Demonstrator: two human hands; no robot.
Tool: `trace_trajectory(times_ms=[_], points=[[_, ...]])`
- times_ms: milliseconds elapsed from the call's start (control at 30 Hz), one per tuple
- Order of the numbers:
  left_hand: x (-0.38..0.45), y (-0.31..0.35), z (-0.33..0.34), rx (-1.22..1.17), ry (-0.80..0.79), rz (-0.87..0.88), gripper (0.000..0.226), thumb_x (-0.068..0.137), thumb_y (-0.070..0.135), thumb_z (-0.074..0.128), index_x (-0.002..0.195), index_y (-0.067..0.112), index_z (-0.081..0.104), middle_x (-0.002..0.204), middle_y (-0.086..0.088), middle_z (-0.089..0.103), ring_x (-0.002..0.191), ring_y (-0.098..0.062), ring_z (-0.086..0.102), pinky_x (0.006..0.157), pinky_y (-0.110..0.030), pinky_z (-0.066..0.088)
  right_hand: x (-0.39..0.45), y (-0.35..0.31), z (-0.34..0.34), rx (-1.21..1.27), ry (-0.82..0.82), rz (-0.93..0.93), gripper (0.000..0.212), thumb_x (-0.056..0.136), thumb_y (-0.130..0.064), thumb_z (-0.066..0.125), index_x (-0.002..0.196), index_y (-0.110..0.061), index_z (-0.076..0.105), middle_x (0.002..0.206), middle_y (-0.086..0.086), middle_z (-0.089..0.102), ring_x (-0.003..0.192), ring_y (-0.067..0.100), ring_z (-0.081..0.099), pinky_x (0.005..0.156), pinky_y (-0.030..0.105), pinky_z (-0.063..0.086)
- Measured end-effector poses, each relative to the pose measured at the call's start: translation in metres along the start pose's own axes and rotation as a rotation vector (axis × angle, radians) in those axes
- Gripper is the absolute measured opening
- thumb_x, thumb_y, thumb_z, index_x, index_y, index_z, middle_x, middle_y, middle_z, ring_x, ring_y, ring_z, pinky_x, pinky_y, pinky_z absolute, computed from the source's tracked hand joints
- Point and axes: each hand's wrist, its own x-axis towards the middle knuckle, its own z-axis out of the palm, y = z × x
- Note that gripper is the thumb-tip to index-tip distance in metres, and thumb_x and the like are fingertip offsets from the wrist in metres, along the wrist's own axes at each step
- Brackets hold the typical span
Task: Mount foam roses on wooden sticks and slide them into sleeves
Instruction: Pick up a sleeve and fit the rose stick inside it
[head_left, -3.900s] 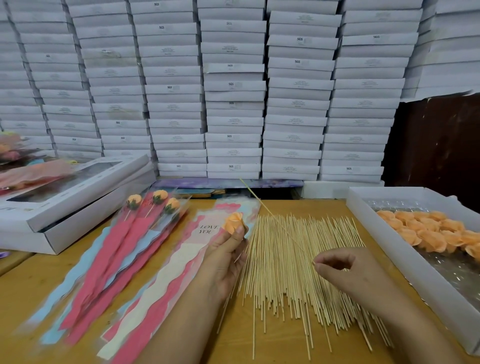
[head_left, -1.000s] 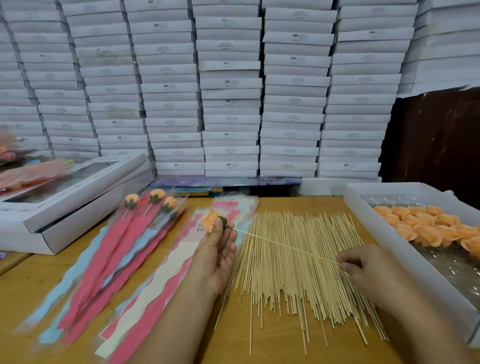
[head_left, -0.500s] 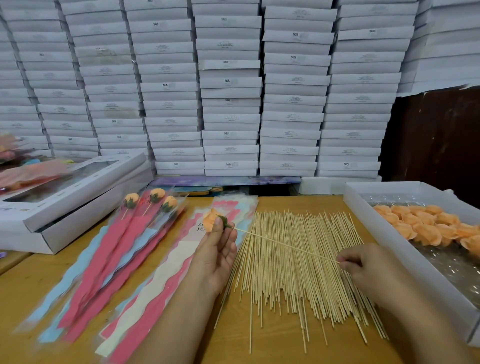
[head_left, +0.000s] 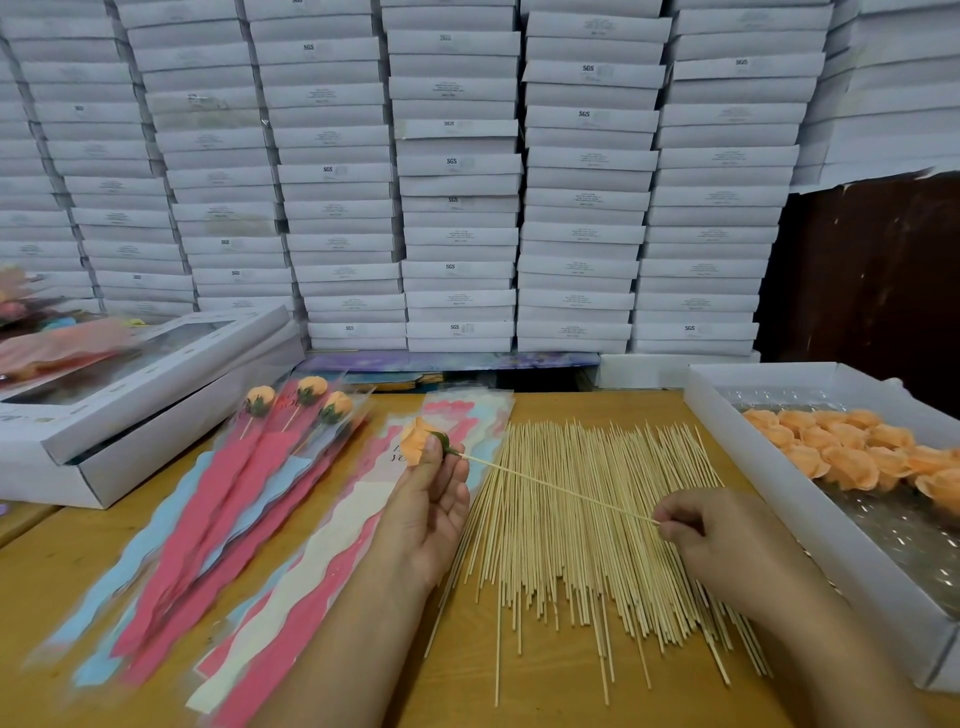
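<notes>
Two hands at work: both hold one assembly above the middle of the tabletop (head_left: 322, 670).
Left hand (head_left: 434, 499): fingers curled up around an orange foam rose with a green calyx (head_left: 420, 441), pinching it at the base; held over the far end of the sleeve stack.
Right hand (head_left: 727, 540): fingertips pinched on the near end of a thin pale wooden stick (head_left: 561, 491); nothing else held.
Step in hand: mounting. Stick tip sits at the calyx and the stick runs straight from rose to right hand; how deep it has gone in cannot be told.
Next move (judgement): seat the stick firmly along the rose's axis, then feed it stick-first into the top flat pink-and-cream wavy-printed sleeve (head_left: 332, 551) lying just left of the stick pile.
Rose appearance: small, soft layered petals, lightly squashed by the fingers; likely deforms easily, so a light grip is wise.
Stick supply: loose spread of wooden sticks (head_left: 587, 561) across the centre of the tabletop, beneath the held stick.
Rose supply: white shallow tray (head_left: 769, 499) at the right edge, holding more orange roses (head_left: 852, 452).
Finished pieces: three sleeved roses (head_left: 306, 400) toward the far left, on pink and blue sleeves.
Backdrop: stacked white flat boxes (head_left: 457, 171) behind the far edge.
</notes>
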Motion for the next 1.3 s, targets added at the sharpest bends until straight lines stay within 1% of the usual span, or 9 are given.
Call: trace_trajectory(times_ms=[133, 267, 367, 533, 667, 767, 1067, 1200, 1300], points=[[-0.001, -0.001, 0.000, -0.010, -0.001, 0.008, 0.031, 0.074, 0.025, 0.077, 0.100, 0.009, 0.069, 0.076, -0.005, 0.074, 0.064, -0.011, 0.072, 0.050, -0.020, 0.057, -0.003, -0.006, -0.002, 0.100, 0.046, -0.009, 0.021, 0.089, -0.015, 0.072, 0.078, -0.030, 0.064, 0.078, -0.007, 0.065, 0.074, 0.007, 0.060, 0.059, 0.018, 0.040], [0.000, 0.000, -0.001, -0.022, 0.008, 0.007, 0.023, 0.079, 0.025, 0.076, 0.097, 0.011, 0.070, 0.077, -0.003, 0.074, 0.064, -0.009, 0.072, 0.052, -0.018, 0.056, -0.003, -0.009, -0.002, 0.107, 0.035, -0.026, 0.020, 0.087, -0.019, 0.075, 0.072, -0.030, 0.067, 0.073, -0.007, 0.066, 0.071, 0.008, 0.062, 0.059, 0.020, 0.042], [0.000, 0.000, -0.002, -0.009, 0.013, 0.012, 0.021, 0.080, 0.026, 0.076, 0.095, 0.012, 0.070, 0.077, -0.003, 0.073, 0.063, -0.008, 0.071, 0.052, -0.017, 0.056, -0.004, -0.009, -0.001, 0.060, 0.017, -0.059, 0.022, 0.090, -0.024, 0.072, 0.072, -0.035, 0.067, 0.075, -0.010, 0.068, 0.072, 0.007, 0.063, 0.062, 0.022, 0.046], [0.000, -0.003, -0.001, 0.027, 0.028, 0.014, 0.019, 0.086, 0.026, 0.074, 0.097, 0.012, 0.068, 0.076, -0.002, 0.072, 0.061, -0.007, 0.070, 0.049, -0.017, 0.054, -0.005, -0.008, 0.001, -0.003, -0.056, -0.076, 0.024, 0.097, -0.025, 0.061, 0.076, -0.037, 0.065, 0.081, -0.009, 0.072, 0.078, 0.010, 0.066, 0.075, 0.035, 0.056], [0.000, -0.002, -0.001, 0.028, 0.042, 0.015, 0.017, 0.088, 0.027, 0.073, 0.096, 0.012, 0.068, 0.074, -0.001, 0.072, 0.060, -0.007, 0.069, 0.050, -0.016, 0.053, -0.004, -0.010, 0.002, 0.059, 0.006, -0.080, 0.016, 0.093, -0.030, 0.068, 0.078, -0.037, 0.065, 0.078, -0.014, 0.067, 0.075, 0.004, 0.061, 0.063, 0.020, 0.045], [0.000, -0.002, -0.001, 0.029, 0.041, 0.018, 0.016, 0.089, 0.026, 0.072, 0.095, 0.012, 0.069, 0.073, -0.001, 0.072, 0.060, -0.007, 0.068, 0.050, -0.016, 0.053, -0.004, -0.012, 0.002, 0.069, 0.057, -0.053, 0.018, 0.086, -0.030, 0.076, 0.073, -0.034, 0.064, 0.073, -0.013, 0.063, 0.071, 0.005, 0.058, 0.058, 0.018, 0.037], [0.001, -0.003, -0.004, 0.031, 0.052, 0.010, 0.017, 0.087, 0.025, 0.074, 0.096, 0.011, 0.071, 0.077, -0.002, 0.071, 0.060, -0.006, 0.067, 0.051, -0.016, 0.052, -0.004, -0.009, 0.003, 0.042, -0.005, -0.104, 0.027, 0.093, -0.023, 0.068, 0.070, -0.037, 0.063, 0.072, -0.009, 0.067, 0.068, 0.009, 0.063, 0.062, 0.026, 0.050], [0.001, -0.004, -0.004, 0.038, 0.054, 0.007, 0.016, 0.089, 0.025, 0.073, 0.095, 0.010, 0.072, 0.073, -0.002, 0.071, 0.060, -0.006, 0.066, 0.050, -0.015, 0.052, -0.004, -0.009, 0.004, -0.001, -0.053, -0.116, 0.030, 0.098, -0.024, 0.060, 0.071, -0.039, 0.060, 0.076, -0.011, 0.067, 0.070, 0.005, 0.062, 0.063, 0.026, 0.049], [0.001, -0.004, -0.003, 0.038, 0.057, 0.004, 0.016, 0.090, 0.025, 0.072, 0.096, 0.010, 0.071, 0.071, -0.002, 0.071, 0.058, -0.006, 0.066, 0.049, -0.015, 0.051, -0.004, -0.010, 0.004, 0.024, -0.052, -0.097, 0.026, 0.096, -0.027, 0.064, 0.072, -0.038, 0.063, 0.075, -0.013, 0.067, 0.070, 0.001, 0.061, 0.060, 0.021, 0.044]])
